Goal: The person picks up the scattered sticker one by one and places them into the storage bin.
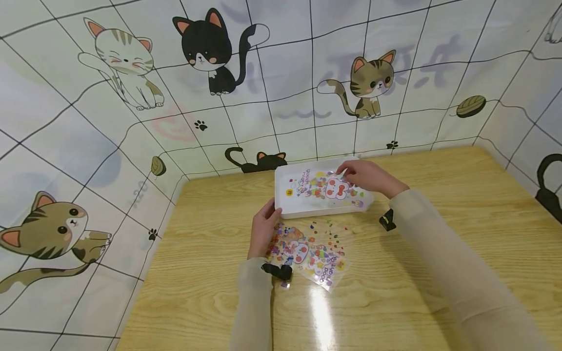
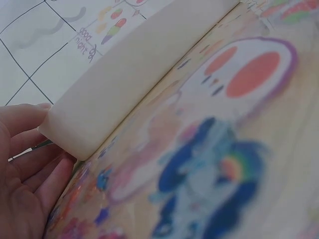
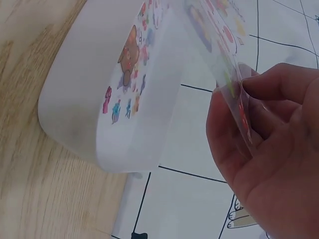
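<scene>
A white box [image 1: 287, 179] with rounded corners lies near the wall, its top covered with colourful cartoon stickers. My left hand [image 1: 262, 228] grips its near left corner, thumb at the front side and fingers round the end. At the right end, my right hand [image 1: 368, 176] pinches a clear sticker sheet [image 3: 225, 64] between thumb and fingers. In the right wrist view this sheet slants up away from the box top, printed with cartoon figures. Clear printed sticker sheets [image 1: 327, 265] lie on the table in front of the box, partly under the left wrist.
The wood-grain table [image 1: 197, 292] meets a wall covering [image 1: 290, 112] with a grid and cartoon cats at the back and sides. Black straps [image 1: 281, 271] for the cameras sit on both wrists, over beige sleeves [image 1: 456, 282].
</scene>
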The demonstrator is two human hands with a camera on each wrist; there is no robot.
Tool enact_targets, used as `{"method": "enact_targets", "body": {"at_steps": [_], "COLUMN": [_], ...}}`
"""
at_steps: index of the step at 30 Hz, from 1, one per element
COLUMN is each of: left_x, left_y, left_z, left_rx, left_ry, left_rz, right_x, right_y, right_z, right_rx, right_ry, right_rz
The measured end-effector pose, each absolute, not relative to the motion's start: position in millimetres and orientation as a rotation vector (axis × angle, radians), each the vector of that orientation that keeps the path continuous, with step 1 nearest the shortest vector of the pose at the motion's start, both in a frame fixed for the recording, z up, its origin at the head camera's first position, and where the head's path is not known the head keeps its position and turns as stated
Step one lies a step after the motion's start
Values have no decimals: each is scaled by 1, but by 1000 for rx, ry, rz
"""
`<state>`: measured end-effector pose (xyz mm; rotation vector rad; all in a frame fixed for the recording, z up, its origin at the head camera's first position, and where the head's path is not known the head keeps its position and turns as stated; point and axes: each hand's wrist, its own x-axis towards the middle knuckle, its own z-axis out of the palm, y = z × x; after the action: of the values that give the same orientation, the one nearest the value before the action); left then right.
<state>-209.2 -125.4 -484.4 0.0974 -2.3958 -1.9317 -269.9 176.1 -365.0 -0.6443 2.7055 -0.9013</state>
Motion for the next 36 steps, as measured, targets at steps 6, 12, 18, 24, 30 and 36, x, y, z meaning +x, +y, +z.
{"method": "enact_targets", "body": {"at_steps": [6,12,18,24,30,36], "left_x": [-209,-210,-209,-210,-209,-208], "left_y": [-125,-124,-124,-125,-125,-124], "left_z": [-483,-483,-483,-483,-482,-481], "left_rx": [110,139,132,131,120,114], "left_ry": [-2400,-2412,-2401,-2406,-2406,-2385], "left_rz": [-1936,-1936,-1946,-1942,-1948,-1965], "right_x": [-283,-295,-305,-311,-311,-311], "right_y": [166,158,151,145,136,128], "right_z": [-366,-369,-371,-374,-378,-381], "right_rx": [-669,-668,-669,-732,-726,-752], "right_ry": [2665,2635,2654,2624,2616,2614], "right_rz": [-877,-821,-743,-713,-692,-644]}}
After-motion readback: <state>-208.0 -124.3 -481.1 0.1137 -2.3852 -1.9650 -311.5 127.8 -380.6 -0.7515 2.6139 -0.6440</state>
